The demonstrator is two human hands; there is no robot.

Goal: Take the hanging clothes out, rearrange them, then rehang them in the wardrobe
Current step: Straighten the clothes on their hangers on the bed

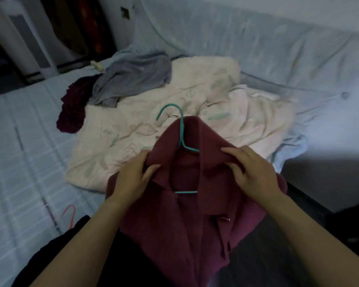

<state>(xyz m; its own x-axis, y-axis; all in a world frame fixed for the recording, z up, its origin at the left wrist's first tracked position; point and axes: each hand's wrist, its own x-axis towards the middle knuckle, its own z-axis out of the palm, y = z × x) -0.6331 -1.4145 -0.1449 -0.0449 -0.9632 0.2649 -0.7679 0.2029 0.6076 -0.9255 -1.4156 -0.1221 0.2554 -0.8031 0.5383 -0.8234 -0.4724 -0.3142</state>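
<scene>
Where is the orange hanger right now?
In the head view the orange hanger lies at lower left on the pale blue bedsheet, its hook poking out above a black garment, left of the maroon coat.

Both bare forearms reach forward from the lower corners of the view and draw closer toward the wrists. The left hand (pixel 133 177) grips one collar side of a maroon coat (pixel 174 235), its thumb lying on top of the cloth and its fingers going under the edge. The right hand (pixel 255 172), level with the left hand and apart from it, pinches the coat's other shoulder fold, back of the hand up, fingers curled into the cloth.
</scene>
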